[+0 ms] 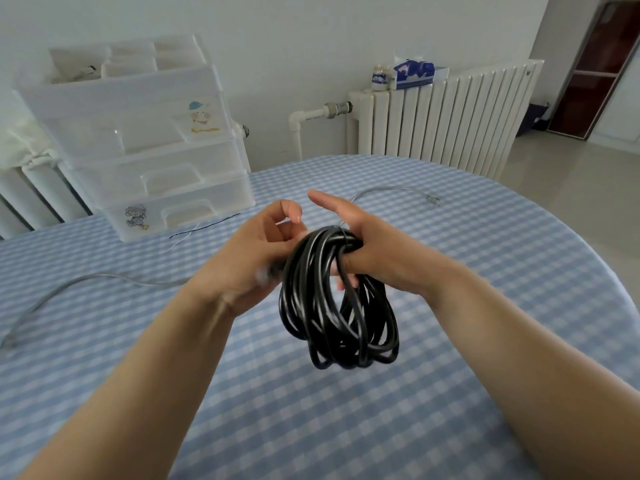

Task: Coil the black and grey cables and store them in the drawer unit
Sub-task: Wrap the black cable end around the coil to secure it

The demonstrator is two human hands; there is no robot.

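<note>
One black cable (337,299), wound into a many-looped coil, hangs in the air above the middle of the tabletop (485,271), clear of the checked cloth. Right hand (367,247): fingers curled through the top of the coil and carrying it, index finger held out straight. Left hand (256,251): thumb and forefinger pinched together on something thin beside the coil's top, what it is cannot be told; blurred. One grey cable (86,282) lies loose, from the left edge across behind the hands toward the far right. One clear drawer unit (152,161) at the far left corner, three drawers seen, all closed.
</note>
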